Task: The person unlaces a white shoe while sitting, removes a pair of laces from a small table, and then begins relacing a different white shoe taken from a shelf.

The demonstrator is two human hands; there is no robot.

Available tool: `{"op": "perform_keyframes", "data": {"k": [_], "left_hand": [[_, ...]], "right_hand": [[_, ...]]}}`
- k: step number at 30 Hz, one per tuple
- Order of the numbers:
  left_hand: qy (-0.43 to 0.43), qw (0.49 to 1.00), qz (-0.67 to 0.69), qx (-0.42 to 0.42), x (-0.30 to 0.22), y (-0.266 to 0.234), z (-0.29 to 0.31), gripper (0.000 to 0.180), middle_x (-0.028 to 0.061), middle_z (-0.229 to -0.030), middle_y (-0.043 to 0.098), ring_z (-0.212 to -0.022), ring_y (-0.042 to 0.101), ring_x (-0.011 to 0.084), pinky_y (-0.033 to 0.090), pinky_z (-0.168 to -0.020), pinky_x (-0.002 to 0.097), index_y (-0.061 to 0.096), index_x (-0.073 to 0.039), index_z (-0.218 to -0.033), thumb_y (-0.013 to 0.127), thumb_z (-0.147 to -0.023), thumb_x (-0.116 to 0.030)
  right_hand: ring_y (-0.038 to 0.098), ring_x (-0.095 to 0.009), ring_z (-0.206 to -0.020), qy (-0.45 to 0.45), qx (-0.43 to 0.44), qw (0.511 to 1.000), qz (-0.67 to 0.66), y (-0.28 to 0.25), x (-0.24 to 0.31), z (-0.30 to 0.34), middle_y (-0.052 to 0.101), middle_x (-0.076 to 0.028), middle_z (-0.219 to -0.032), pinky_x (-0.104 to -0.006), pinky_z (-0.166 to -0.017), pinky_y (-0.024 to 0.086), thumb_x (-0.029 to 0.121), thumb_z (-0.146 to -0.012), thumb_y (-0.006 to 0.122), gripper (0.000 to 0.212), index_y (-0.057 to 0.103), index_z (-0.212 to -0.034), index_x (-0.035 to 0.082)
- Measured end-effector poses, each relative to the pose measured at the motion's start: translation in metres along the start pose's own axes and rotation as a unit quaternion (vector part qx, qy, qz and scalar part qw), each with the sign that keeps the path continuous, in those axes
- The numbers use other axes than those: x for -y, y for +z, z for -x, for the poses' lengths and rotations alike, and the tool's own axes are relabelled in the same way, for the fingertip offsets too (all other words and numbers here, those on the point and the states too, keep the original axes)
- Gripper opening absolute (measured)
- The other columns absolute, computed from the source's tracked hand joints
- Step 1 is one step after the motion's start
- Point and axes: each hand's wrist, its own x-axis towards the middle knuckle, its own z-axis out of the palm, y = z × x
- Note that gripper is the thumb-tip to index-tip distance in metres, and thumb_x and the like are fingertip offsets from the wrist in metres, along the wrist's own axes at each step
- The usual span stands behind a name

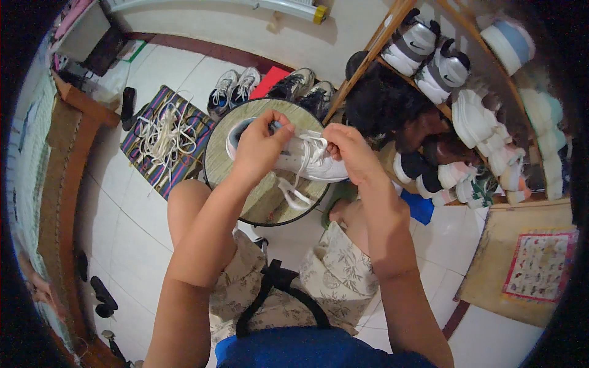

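Observation:
A white sneaker lies on its sole on a small round table, its toe to the right and its opening to the left. Over its front, a white shoelace is partly threaded, and one loose end trails onto the tabletop. Above the opening, my left hand pinches thumb and forefinger together; what lies between them is too small to make out. My right hand is at the toe side, fingers curled closed around part of the lace.
A heap of white laces rests on a striped mat at left. Sneakers stand behind the table beside a red box. A wooden rack full of shoes rises at right. Dark slippers lie at lower left.

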Motion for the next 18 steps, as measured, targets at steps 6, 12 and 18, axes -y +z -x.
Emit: {"op": "perform_keyframes", "data": {"k": [6,12,18], "left_hand": [[-0.002,0.999,-0.044,0.0,-0.001,0.002,-0.005,0.015,0.0003,-0.077,0.054,-0.069,0.048,0.0096,0.038,-0.059,0.0253,0.053,-0.009,-0.095,0.061,-0.086,-0.018],[0.015,0.999,-0.046,-0.002,0.001,0.001,-0.003,0.015,0.0003,-0.076,0.053,-0.069,0.047,0.0095,0.037,-0.059,0.0252,0.054,-0.009,-0.095,0.061,-0.086,-0.019],[0.011,0.998,-0.057,-0.008,-0.005,-0.001,0.0,0.015,0.0004,-0.076,0.053,-0.068,0.047,0.0094,0.037,-0.059,0.0256,0.054,-0.009,-0.095,0.061,-0.086,-0.018]], "right_hand": [[0.041,-0.013,-0.057,-0.11,-0.04,0.991,-0.068,-0.028,-0.009,-0.004,0.047,-0.002,-0.062,-0.0267,-0.055,0.035,0.02,-0.086,0.055,0.019,0.055,-0.072,0.006],[0.055,-0.026,-0.082,-0.309,-0.14,0.861,0.378,0.021,-0.022,-0.004,0.052,-0.01,-0.083,-0.0369,-0.07,0.045,0.022,-0.085,0.064,0.022,0.053,-0.085,0.003],[0.053,-0.024,-0.07,-0.271,-0.144,0.88,0.363,0.018,-0.022,-0.014,0.054,-0.011,-0.076,-0.0366,-0.065,0.044,0.021,-0.086,0.063,0.022,0.052,-0.081,0.003]]}}
